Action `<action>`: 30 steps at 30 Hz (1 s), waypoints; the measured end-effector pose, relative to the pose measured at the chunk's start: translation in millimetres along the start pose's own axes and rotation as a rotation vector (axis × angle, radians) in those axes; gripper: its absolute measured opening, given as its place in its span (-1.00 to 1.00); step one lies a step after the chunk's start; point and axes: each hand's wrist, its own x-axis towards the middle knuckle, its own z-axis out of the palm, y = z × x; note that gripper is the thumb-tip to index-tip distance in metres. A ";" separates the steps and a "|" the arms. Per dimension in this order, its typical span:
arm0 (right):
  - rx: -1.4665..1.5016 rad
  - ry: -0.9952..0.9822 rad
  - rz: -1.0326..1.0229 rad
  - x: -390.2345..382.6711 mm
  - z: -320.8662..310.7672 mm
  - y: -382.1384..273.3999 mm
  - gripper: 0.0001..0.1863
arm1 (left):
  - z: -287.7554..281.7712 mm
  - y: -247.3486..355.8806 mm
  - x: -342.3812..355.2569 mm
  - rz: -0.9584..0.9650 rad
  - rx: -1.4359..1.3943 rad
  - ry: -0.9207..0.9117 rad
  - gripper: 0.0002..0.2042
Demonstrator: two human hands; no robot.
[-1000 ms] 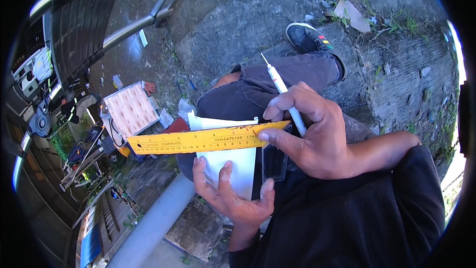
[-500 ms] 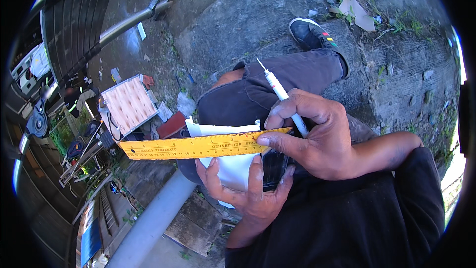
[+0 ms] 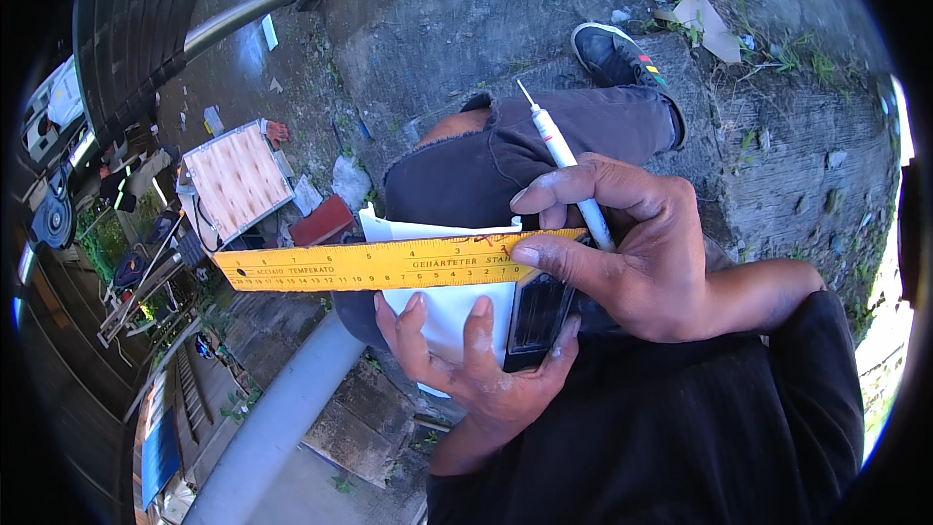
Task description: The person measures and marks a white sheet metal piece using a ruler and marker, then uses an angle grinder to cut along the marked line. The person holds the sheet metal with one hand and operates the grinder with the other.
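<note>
A yellow metal ruler lies across a white curved piece over my thigh, with a black glossy piece beside the white one. My left hand grips the white and black pieces from below, fingertips just under the ruler and thumb at the black piece's lower right. My right hand pinches the ruler's right end with its thumb and holds a white pen slanting upright between its fingers, thin tip pointing away from me.
A pale board on a frame and a reddish block sit at left on the rough concrete. A grey pipe slants at lower left, a metal railing is upper left, my shoe is ahead, and a person is at far left.
The ruler's left end has moved leftward. My left hand has shifted its thumb up and right along the black piece. The pen tip sits slightly higher in view.
</note>
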 end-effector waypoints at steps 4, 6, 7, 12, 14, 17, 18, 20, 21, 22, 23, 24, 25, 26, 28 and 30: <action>0.011 -0.020 0.026 -1.3 -1.8 -1.2 -0.70 | 2.5 1.1 -1.7 -0.032 -0.047 0.022 -0.20; 0.026 -0.026 0.025 -2.4 -2.0 -0.1 -0.70 | 2.2 -1.4 -1.7 0.004 -0.037 0.016 -0.22; 0.055 -0.024 0.026 -2.6 -1.3 1.3 -0.70 | 1.8 -3.1 -1.7 0.028 -0.026 0.011 -0.24; 0.063 -0.021 -0.032 -3.8 -1.1 7.4 -0.67 | 0.3 -5.0 -3.8 0.056 0.003 -0.020 -0.28; 0.067 -0.015 -0.035 -4.3 -0.9 7.4 -0.66 | 0.4 -7.2 -3.4 0.077 0.009 -0.024 -0.29; 0.071 -0.021 -0.024 -4.4 -1.8 5.4 -0.67 | 2.6 -7.5 -3.7 0.083 0.036 -0.020 -0.28; 0.061 -0.021 -0.025 -4.0 -2.6 4.8 -0.67 | 2.6 -7.4 -4.0 0.082 0.051 -0.029 -0.27; 0.044 -0.023 -0.025 -3.2 -3.9 3.7 -0.68 | 2.3 -7.5 -4.4 0.079 0.083 -0.048 -0.24; 0.028 -0.033 -0.031 -2.9 -5.0 3.1 -0.69 | 2.5 -8.1 -4.3 0.084 0.090 -0.050 -0.23; 0.013 -0.043 -0.037 -2.6 -6.5 2.9 -0.69 | 2.8 -8.7 -4.3 0.088 0.097 -0.051 -0.21; 0.002 -0.053 -0.038 -2.4 -7.3 2.7 -0.69 | 2.9 -9.0 -4.3 0.092 0.104 -0.051 -0.19; -0.001 -0.058 -0.041 -2.3 -7.7 2.7 -0.68 | 2.7 -8.7 -4.4 0.086 0.105 -0.059 -0.18; 0.001 -0.061 -0.039 -2.1 -7.5 2.9 -0.68 | 2.1 -8.0 -4.6 0.080 0.106 -0.066 -0.17; 0.004 -0.064 -0.038 -2.0 -7.3 3.2 -0.68 | 1.9 -7.7 -4.5 0.074 0.107 -0.074 -0.17; 0.026 -0.053 -0.041 -1.0 -5.4 4.4 -0.68 | 3.6 -9.1 -3.0 0.092 0.097 -0.058 -0.16; 0.036 -0.047 -0.046 -0.2 -4.7 5.2 -0.68 | 4.6 -9.6 -2.1 0.099 0.092 -0.051 -0.15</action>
